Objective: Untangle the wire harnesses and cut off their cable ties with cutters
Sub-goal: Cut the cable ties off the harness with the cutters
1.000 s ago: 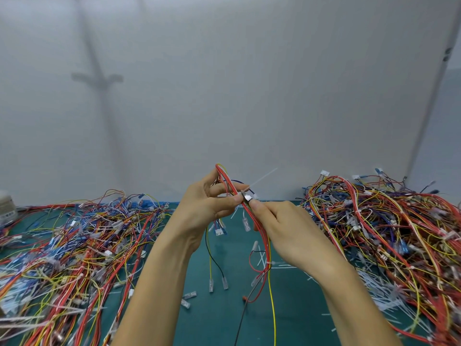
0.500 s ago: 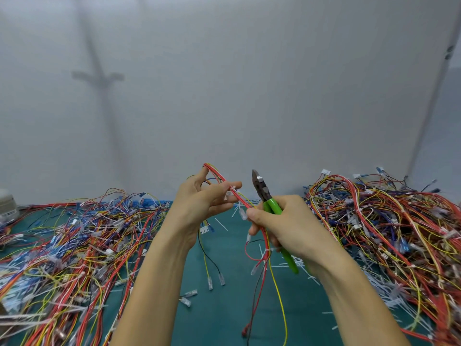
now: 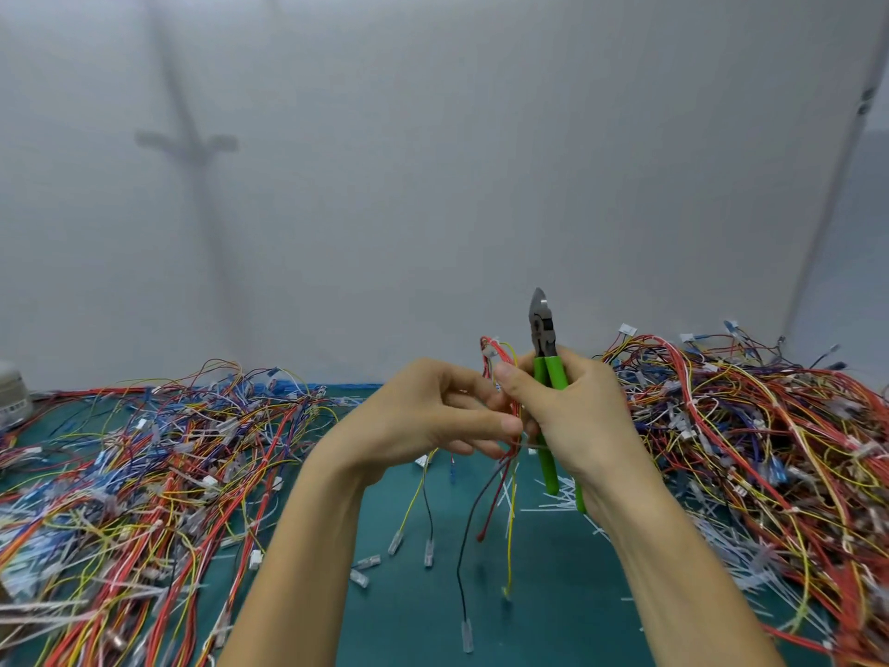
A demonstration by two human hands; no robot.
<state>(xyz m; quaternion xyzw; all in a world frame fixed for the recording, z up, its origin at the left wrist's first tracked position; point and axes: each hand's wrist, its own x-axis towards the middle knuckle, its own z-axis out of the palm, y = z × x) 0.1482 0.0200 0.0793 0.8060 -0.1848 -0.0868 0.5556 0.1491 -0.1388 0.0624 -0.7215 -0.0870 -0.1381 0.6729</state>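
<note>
Small wire harness [image 3: 498,353] held up in the middle of the frame, pinched in the curled fingers of the left hand [image 3: 433,416], green cutters [image 3: 542,339] gripped upright in the right hand [image 3: 577,416], blades closed, loose ends hung over the green table [image 3: 553,618], left pile [image 3: 144,474] and right pile [image 3: 769,450] of wires heaped at the sides.

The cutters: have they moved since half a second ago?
Yes. The cutters have risen and shifted right, nearer the right wire pile, and now stand upright in the right hand.
</note>
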